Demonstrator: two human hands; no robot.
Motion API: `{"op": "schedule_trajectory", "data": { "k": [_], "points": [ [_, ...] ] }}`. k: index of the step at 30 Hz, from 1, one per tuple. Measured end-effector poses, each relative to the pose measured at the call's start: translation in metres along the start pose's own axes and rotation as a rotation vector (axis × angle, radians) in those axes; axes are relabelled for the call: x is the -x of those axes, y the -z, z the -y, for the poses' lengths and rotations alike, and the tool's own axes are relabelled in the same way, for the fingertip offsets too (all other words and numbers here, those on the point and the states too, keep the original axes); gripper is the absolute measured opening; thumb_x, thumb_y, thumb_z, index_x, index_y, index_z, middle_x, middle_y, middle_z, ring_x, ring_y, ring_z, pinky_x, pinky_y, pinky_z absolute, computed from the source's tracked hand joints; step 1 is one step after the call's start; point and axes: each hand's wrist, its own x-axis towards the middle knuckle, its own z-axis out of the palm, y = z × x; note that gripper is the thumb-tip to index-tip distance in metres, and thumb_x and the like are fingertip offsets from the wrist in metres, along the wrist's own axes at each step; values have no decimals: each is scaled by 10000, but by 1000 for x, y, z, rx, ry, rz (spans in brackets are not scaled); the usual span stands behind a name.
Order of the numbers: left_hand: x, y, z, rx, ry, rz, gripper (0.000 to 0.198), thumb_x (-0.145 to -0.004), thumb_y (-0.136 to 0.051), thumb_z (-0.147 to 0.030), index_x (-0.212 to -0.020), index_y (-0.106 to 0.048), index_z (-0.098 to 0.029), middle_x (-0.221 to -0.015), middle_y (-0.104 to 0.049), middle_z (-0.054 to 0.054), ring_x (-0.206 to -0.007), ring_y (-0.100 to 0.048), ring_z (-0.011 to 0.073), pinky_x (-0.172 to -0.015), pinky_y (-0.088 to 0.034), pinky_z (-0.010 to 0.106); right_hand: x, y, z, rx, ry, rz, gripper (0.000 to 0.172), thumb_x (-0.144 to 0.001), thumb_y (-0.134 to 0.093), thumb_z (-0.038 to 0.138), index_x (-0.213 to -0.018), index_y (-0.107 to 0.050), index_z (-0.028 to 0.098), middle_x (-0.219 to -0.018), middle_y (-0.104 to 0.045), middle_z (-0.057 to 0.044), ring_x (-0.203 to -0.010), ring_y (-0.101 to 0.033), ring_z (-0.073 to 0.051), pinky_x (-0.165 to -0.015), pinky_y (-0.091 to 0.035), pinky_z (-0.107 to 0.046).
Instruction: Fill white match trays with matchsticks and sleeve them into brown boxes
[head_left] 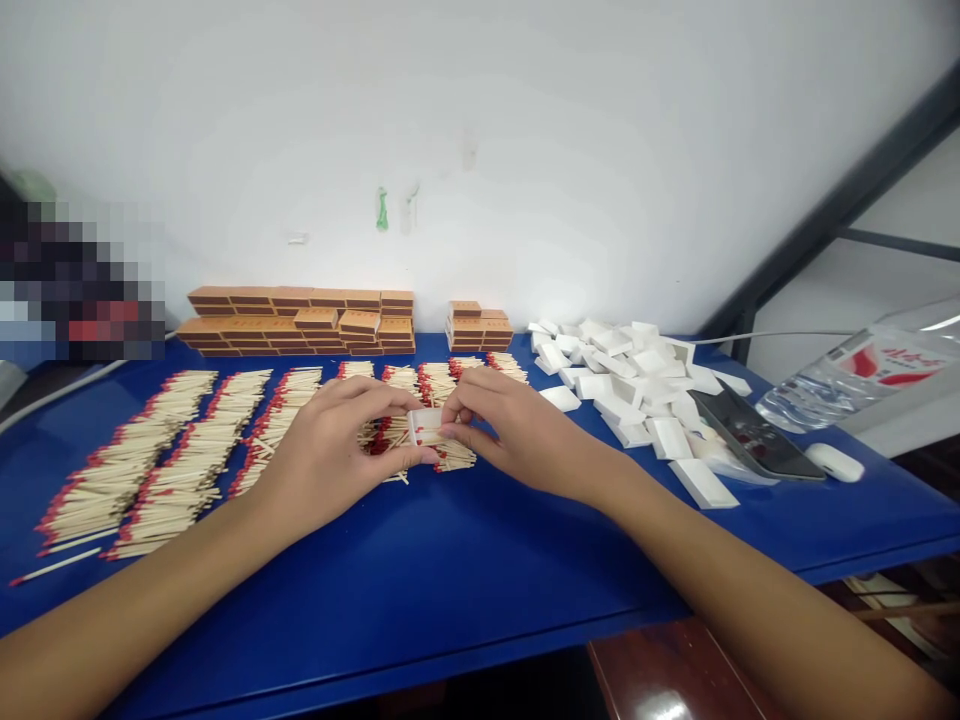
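Observation:
My left hand [337,445] pinches a small white matchbox tray [426,425] between thumb and fingers, a little above the blue table. A few red match heads show inside the tray. At the tray's right end, the fingers and thumb of my right hand [495,425] are closed together. They cover what they grip, so I cannot tell whether it is matches or the tray's end. Behind and below both hands lie loose matches [456,457] with red heads, partly hidden by the fingers.
Rows of matches [180,490] lie on the blue table [450,590] at left. Orange-brown matchboxes [300,325] are stacked along the wall. White trays [637,370] are heaped at right, near a phone [757,435], a white case [835,462] and a tilted water bottle [847,375].

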Motion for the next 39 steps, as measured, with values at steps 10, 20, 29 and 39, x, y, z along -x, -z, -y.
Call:
{"op": "schedule_trajectory", "data": {
  "k": [10,20,29,39],
  "points": [
    [-1,4,2,-72,26,-22,390,-848,-798,-548,-1076,-721,-240,-1042,-776,24,-949,-701,233,-878,-514,356,1,19,-43,119,-114,-118,77,-984,-605,206,-931,-659,198,-924,-631,-49,-857,-581,-188,-760,-433,-320],
    [-4,7,2,-102,31,-54,389,-866,-767,-576,-1058,-721,-242,-1053,-783,32,-929,-701,237,-839,-534,350,0,12,-72,166,-182,72,92,-951,-625,146,-973,-693,203,-929,-610,-66,-900,-560,-217,-763,-421,-324],
    [-2,6,3,-99,42,-41,378,-876,-753,-582,-1056,-719,-252,-1059,-786,30,-947,-711,242,-875,-538,369,-1,10,-76,140,-200,67,89,-965,-627,183,-892,-676,196,-893,-609,-58,-846,-551,-202,-711,-403,-319],
    [-2,6,4,-107,21,-50,370,-868,-776,-550,-1064,-723,-241,-1057,-784,33,-954,-710,241,-860,-535,357,1,13,-70,116,-210,90,101,-964,-637,190,-864,-652,197,-893,-601,-47,-833,-549,-190,-705,-403,-306]
  ]
}}
